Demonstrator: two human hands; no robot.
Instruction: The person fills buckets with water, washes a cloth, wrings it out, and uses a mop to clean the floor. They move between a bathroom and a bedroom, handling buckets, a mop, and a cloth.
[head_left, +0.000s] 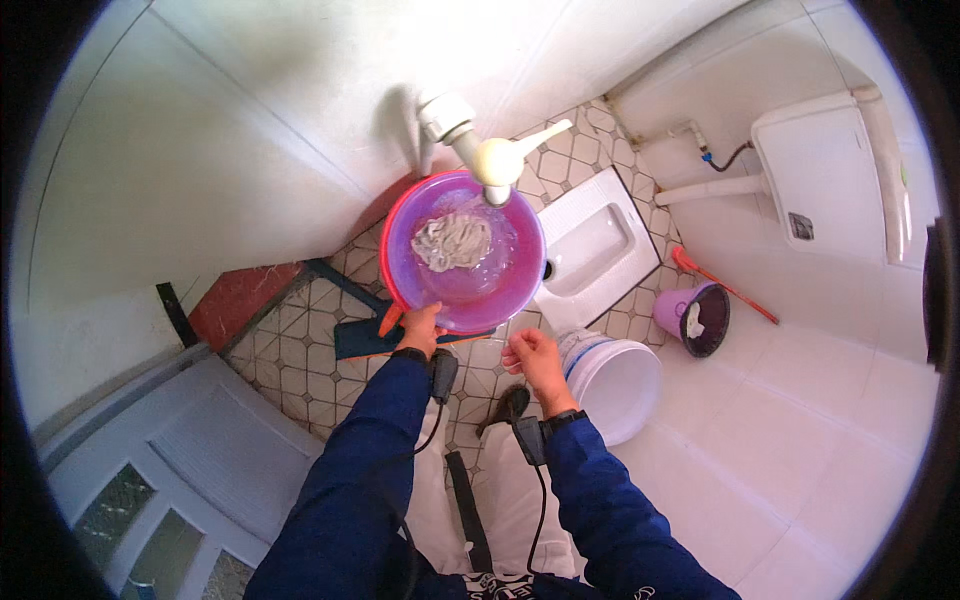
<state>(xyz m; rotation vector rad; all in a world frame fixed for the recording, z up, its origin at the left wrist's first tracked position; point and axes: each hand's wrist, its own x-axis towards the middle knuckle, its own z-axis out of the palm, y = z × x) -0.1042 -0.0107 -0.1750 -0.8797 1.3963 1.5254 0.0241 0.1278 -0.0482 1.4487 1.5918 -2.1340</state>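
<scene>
A purple plastic basin (480, 300), nested in or over a red one (387, 262), stands under a cream lever tap (497, 161). A wet greyish cloth (454, 241) lies in the water inside it. My left hand (422, 328) grips the basin's near left rim. To the right of the basin's near side, my right hand (532, 356) hovers with bent fingers, apart from the rim; whether it holds anything small cannot be told. Just beside it is a white plastic bucket (619, 390).
A white squat toilet (592, 247) is set in the tiled floor right of the basin. Behind it hangs a white cistern (825, 169). A purple bin (675, 311) and a red-handled tool (739, 292) sit at the right. A dark blue broom or squeegee (360, 339) lies left; a grey door (217, 442) is lower left.
</scene>
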